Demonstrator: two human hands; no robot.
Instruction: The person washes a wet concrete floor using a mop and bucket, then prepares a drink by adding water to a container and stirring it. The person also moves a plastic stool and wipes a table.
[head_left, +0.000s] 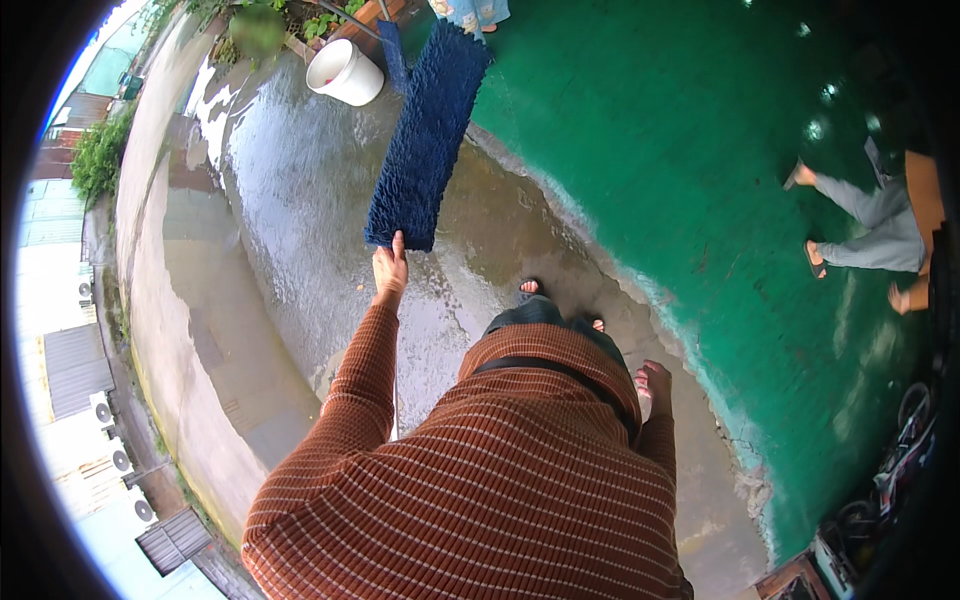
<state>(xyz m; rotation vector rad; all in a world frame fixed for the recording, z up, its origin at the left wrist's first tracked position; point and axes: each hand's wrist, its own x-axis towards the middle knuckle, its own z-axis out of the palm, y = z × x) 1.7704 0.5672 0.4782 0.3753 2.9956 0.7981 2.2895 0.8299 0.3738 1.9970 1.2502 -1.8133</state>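
Observation:
My left hand (391, 268) reaches forward and grips the near end of a dark blue shaggy mop pad (428, 135), thumb on top. Long and rectangular, the pad stretches away from me above the wet concrete. Beside its far end is a smaller blue flat piece (393, 57), close to a thin grey pole. A white bucket (345, 73) stands to the left of that piece, with a bit of red inside. My right hand (653, 383) hangs low by my right hip, fingers loosely bent and apart, with nothing visible in it.
Wet concrete (300, 150) with puddles lies ahead and left. A ragged edge borders the green painted floor (640, 160) on the right. There a person in grey trousers (880, 228) walks with a cardboard sheet (925, 205). Another person's patterned clothing (470, 12) shows at the top. A bicycle (905, 440) stands lower right.

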